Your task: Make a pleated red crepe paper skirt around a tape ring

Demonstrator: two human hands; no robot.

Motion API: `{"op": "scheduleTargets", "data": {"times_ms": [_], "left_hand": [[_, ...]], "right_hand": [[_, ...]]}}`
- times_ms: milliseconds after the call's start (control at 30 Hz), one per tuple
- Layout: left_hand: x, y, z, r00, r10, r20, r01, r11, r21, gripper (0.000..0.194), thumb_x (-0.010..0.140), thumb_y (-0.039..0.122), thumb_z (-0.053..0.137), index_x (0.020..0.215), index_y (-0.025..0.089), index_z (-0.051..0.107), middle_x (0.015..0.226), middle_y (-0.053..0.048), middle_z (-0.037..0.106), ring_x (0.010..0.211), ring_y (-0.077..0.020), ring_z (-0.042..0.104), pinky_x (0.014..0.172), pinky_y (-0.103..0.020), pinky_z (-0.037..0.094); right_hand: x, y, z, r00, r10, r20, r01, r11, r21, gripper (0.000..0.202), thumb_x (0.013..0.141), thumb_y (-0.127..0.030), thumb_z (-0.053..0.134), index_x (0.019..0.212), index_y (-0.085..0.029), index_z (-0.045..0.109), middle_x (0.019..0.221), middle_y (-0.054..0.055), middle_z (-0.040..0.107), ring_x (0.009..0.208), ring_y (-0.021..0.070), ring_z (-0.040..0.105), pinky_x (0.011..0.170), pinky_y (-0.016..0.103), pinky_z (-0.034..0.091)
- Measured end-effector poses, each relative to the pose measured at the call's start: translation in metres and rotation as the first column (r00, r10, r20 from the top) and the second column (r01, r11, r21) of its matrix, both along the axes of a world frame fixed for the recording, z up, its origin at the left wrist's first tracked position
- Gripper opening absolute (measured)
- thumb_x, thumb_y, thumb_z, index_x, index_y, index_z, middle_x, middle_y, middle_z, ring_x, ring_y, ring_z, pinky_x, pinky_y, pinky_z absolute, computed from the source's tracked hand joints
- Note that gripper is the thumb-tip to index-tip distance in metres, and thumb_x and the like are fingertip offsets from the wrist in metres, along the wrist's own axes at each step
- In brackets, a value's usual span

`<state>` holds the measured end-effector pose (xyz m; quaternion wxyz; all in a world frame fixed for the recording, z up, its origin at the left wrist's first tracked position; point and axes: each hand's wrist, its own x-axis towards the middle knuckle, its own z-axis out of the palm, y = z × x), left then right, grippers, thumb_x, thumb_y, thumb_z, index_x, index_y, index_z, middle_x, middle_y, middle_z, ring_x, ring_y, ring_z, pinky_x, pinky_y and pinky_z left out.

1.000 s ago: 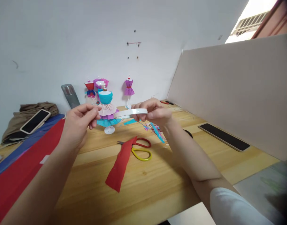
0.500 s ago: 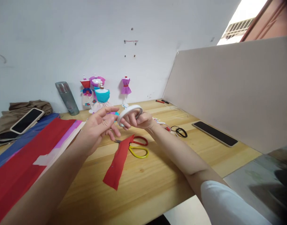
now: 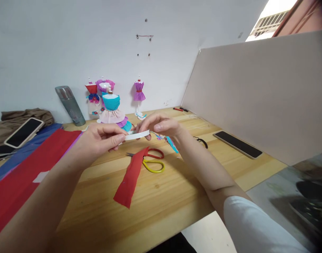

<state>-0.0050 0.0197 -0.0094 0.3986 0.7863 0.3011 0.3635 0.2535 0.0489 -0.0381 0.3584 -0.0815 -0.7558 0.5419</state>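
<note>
A white roll of tape (image 3: 137,135) is held almost edge-on above the table. My left hand (image 3: 104,138) pinches its left end between thumb and fingers. At the other end my right hand (image 3: 161,124) curls its fingers over and behind the roll, its thumb standing off to the side; part of its hold is hidden. Below lies a strip of red crepe paper (image 3: 131,179), crossing the blades of scissors (image 3: 155,166) with one red and one yellow handle.
Small dress forms in paper dresses, among them a turquoise one (image 3: 111,102) and a purple one (image 3: 139,91), stand by the wall. A bottle (image 3: 71,107) leans at left near a phone (image 3: 24,133) and red paper sheets (image 3: 31,168). A dark flat device (image 3: 237,144) lies right.
The roll has turned from a tilted ring to nearly edge-on. My left hand has closed on it, while my right hand has shifted over its right end. The view has tipped slightly.
</note>
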Motion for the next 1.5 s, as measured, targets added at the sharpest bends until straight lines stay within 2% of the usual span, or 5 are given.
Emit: {"op": "scheduleTargets", "data": {"times_ms": [600, 867, 1233, 1333, 1500], "left_hand": [[-0.004, 0.002, 0.001, 0.978, -0.195, -0.069, 0.176, 0.961, -0.211, 0.033, 0.079, 0.030, 0.072, 0.110, 0.024, 0.080, 0.041, 0.001, 0.056, 0.035, -0.0129, 0.050, 0.036, -0.020, 0.037], [0.002, -0.001, 0.005, 0.960, -0.252, -0.122, 0.239, 0.964, -0.115, 0.016, 0.076, 0.032, 0.072, 0.071, 0.019, 0.080, 0.056, -0.005, 0.065, 0.045, -0.0116, 0.050, 0.043, -0.021, 0.040], [-0.001, -0.001, 0.010, 0.961, -0.066, -0.267, 0.050, 0.997, -0.065, 0.018, 0.073, 0.030, 0.067, 0.062, 0.017, 0.074, 0.052, -0.001, 0.060, 0.047, -0.0093, 0.048, 0.042, -0.017, 0.034], [0.002, 0.002, 0.009, 0.943, -0.102, -0.316, 0.067, 0.991, -0.120, 0.019, 0.076, 0.033, 0.068, 0.069, 0.017, 0.075, 0.055, -0.001, 0.062, 0.049, -0.0091, 0.052, 0.047, -0.017, 0.040], [0.011, 0.011, -0.006, 0.912, -0.163, -0.377, 0.077, 0.970, -0.232, 0.020, 0.072, 0.035, 0.069, 0.063, 0.017, 0.072, 0.050, -0.001, 0.058, 0.045, -0.0094, 0.049, 0.044, -0.019, 0.038]], "right_hand": [[-0.016, 0.022, -0.025, 0.953, 0.093, -0.287, -0.108, 0.994, -0.035, 0.031, 0.068, -0.046, 0.078, 0.053, -0.019, 0.071, 0.041, 0.000, 0.046, 0.057, 0.0159, 0.050, 0.068, 0.033, 0.048], [-0.015, 0.026, -0.028, 0.927, 0.265, -0.267, -0.257, 0.964, 0.066, 0.021, 0.078, -0.031, 0.067, 0.079, -0.016, 0.082, 0.056, 0.006, 0.063, 0.078, 0.0207, 0.064, 0.083, 0.038, 0.052], [0.006, -0.001, 0.003, 0.982, -0.185, 0.047, 0.188, 0.979, -0.074, 0.026, 0.078, -0.022, 0.069, 0.101, -0.014, 0.079, 0.098, 0.006, 0.079, 0.099, 0.0203, 0.072, 0.096, 0.035, 0.052], [0.008, -0.003, 0.009, 0.809, -0.428, 0.402, 0.427, 0.899, 0.098, 0.019, 0.080, -0.019, 0.069, 0.094, -0.010, 0.076, 0.093, 0.008, 0.078, 0.090, 0.0161, 0.070, 0.087, 0.028, 0.052], [-0.001, 0.003, -0.010, 0.187, -0.455, 0.871, 0.463, 0.822, 0.330, 0.030, 0.092, -0.032, 0.059, 0.081, -0.006, 0.070, 0.067, 0.012, 0.072, 0.058, 0.0154, 0.062, 0.061, 0.028, 0.044]]}}
